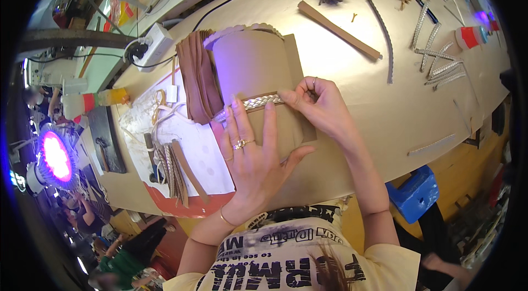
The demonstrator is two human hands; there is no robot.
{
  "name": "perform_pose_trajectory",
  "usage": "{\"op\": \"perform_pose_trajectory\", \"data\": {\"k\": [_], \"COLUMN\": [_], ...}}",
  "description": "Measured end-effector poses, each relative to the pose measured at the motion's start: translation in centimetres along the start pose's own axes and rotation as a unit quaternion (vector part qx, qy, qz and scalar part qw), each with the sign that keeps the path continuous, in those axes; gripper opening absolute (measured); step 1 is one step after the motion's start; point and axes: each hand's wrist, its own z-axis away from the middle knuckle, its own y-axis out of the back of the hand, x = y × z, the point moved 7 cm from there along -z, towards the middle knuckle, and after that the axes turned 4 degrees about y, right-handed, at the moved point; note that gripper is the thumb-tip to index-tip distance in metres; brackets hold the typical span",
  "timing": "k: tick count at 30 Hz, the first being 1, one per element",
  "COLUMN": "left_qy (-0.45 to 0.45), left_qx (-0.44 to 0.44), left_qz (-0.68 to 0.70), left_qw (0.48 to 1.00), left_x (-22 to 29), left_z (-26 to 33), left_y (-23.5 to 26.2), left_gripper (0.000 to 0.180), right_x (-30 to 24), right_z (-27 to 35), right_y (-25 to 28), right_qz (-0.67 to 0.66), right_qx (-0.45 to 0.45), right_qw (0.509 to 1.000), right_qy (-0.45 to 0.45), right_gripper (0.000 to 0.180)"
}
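Head view: braid (pixel 257 103) lies across the curved form (pixel 250 65); left hand (pixel 248 156) spread wide over it; right hand (pixel 320 105) pinching its right end. Judged light, pliable, possibly slick, best held by its ends; brown strips (pixel 196 84) crowd the form's left edge; room to move lies rightward over the table (pixel 355 126).

The braided strip (pixel 258 102) looks glossy, metallic; the curved form (pixel 247 65) under it, smooth matt card. At ten o'clock, brown strips (pixel 195 79) look leathery; at four, the blue stool (pixel 415 196), shiny plastic.
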Motion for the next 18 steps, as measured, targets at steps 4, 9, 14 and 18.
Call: {"op": "perform_pose_trajectory", "data": {"k": [4,9,14,18], "left_qy": [-0.009,-0.002,-0.003,0.004], "left_qx": [-0.008,-0.009,-0.03,-0.023], "left_qz": [0.005,-0.02,-0.02,-0.001], "left_qw": [1.0,1.0,0.999,1.0], "left_x": [0.4,0.3,-0.1,0.0], "left_z": [-0.1,-0.5,-0.3,-0.3], "left_y": [0.3,-0.1,-0.4,-0.4], "left_gripper": [0.096,0.09,0.09,0.086], "right_x": [-0.3,-3.2,-4.9,-3.7], "right_z": [1.1,4.2,5.2,4.0], "right_y": [1.8,1.7,0.3,1.0], "right_qz": [-0.108,0.089,0.26,0.072], "right_qx": [0.128,0.23,0.202,0.159], "right_qw": [0.983,0.918,0.851,0.944], "right_qy": [0.07,0.311,0.408,0.278], "right_gripper": [0.025,0.015,0.018,0.016]}}
